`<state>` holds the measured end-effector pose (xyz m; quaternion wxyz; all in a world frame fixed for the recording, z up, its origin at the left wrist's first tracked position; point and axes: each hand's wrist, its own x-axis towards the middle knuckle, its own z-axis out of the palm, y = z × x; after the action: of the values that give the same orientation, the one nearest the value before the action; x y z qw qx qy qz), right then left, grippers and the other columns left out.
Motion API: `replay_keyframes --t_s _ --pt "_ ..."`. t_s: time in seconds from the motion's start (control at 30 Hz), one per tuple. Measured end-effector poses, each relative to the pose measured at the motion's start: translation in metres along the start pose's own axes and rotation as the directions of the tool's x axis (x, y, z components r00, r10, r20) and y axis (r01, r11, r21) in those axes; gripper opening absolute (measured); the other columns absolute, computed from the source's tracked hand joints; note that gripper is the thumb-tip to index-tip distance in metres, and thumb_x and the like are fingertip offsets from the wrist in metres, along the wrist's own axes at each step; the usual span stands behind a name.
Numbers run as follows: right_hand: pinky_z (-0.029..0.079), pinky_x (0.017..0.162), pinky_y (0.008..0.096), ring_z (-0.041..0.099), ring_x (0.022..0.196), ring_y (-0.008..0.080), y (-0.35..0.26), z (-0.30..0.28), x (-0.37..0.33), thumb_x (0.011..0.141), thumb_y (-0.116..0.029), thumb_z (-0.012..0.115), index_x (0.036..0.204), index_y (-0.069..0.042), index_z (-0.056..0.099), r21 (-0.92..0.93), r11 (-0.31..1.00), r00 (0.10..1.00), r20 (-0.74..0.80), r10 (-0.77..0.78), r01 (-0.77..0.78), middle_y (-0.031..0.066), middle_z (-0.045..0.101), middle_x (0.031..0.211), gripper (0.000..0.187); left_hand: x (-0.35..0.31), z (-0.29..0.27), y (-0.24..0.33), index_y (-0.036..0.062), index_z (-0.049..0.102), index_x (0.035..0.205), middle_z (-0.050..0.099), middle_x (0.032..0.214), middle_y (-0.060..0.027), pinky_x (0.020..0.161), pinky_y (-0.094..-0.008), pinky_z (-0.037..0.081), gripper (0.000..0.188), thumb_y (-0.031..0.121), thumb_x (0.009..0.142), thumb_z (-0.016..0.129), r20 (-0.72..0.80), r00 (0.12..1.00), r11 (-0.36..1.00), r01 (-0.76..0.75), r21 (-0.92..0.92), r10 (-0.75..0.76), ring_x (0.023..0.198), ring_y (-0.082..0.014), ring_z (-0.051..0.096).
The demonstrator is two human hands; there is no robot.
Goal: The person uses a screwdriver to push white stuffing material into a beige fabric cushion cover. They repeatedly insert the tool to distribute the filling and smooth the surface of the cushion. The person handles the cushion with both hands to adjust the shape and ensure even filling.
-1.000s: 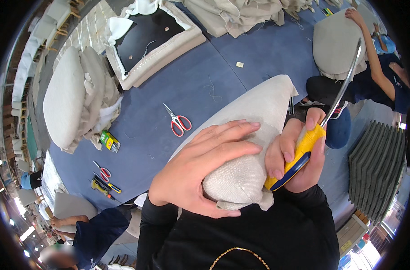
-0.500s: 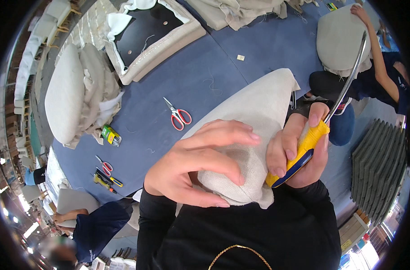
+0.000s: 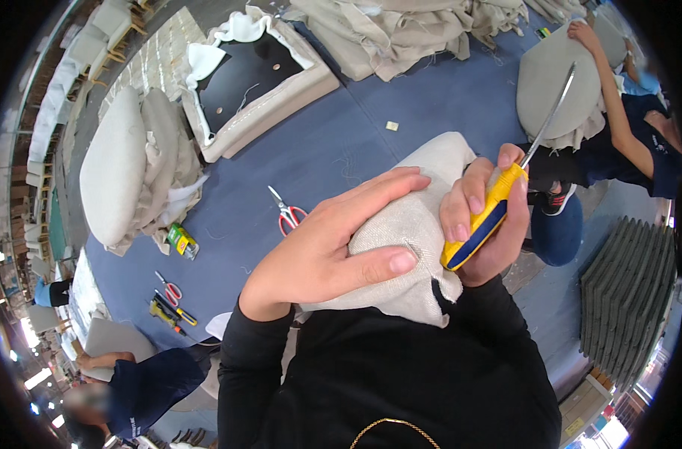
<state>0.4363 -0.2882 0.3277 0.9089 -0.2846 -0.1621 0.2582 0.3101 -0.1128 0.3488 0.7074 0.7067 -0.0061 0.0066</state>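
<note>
My left hand lies flat on a beige fabric-covered cushion piece that I hold against my body, thumb pressed on its near edge. My right hand grips a screwdriver with a yellow and blue handle; its long metal shaft points up and away to the right. The right fingers also touch the cushion's right edge. My black sleeves fill the lower middle of the view.
Red-handled scissors lie on the blue work surface. Beige cushions and an open upholstered frame lie at left and top. Hand tools sit lower left. A person in blue works at right beside stacked grey panels.
My left hand slid right along the cushion and its thumb now presses the near edge. The screwdriver stays gripped in my right hand, nearly unmoved.
</note>
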Motion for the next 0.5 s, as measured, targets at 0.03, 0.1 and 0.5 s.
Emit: replay_keyframes --t_s 0.03,0.1,0.5 --pt "0.046 0.047 0.0302 0.053 0.049 0.0189 0.000 -0.001 0.002 0.114 -0.037 0.047 0.125 -0.011 0.041 -0.002 1.000 1.000 -0.005 0.001 -0.001 0.0090 0.048 0.079 0.029 0.002 0.002 0.002 -0.0040 0.053 0.153 0.052 0.161 -0.0252 0.123 -0.0433 0.037 0.090 0.051 0.088 0.081 -0.008 1.000 0.998 -0.003 0.069 0.003 0.151 -0.0383 0.049" --pt "0.046 0.047 0.0301 0.053 0.048 0.0186 0.001 -0.003 0.005 0.114 -0.038 0.047 0.124 -0.011 0.042 0.005 1.000 1.000 0.006 -0.020 0.020 0.0088 0.048 0.079 0.029 0.002 0.009 0.007 -0.0032 0.054 0.152 0.056 0.157 -0.0231 0.119 -0.0424 0.042 0.089 0.043 0.083 0.085 -0.058 0.998 0.976 0.000 0.216 0.013 0.146 -0.0377 0.055" --pt "0.047 0.053 0.0286 0.054 0.055 0.0150 -0.004 0.007 0.009 0.114 -0.035 0.047 0.123 -0.011 0.044 -0.115 0.993 0.999 -0.039 0.017 -0.022 0.0081 0.051 0.083 0.026 -0.018 0.050 0.013 0.0053 0.063 0.135 0.074 0.125 -0.0153 0.090 -0.0415 0.060 0.078 0.024 0.067 0.097 -0.401 0.858 0.689 0.078 0.721 0.322 0.107 -0.0363 0.075"
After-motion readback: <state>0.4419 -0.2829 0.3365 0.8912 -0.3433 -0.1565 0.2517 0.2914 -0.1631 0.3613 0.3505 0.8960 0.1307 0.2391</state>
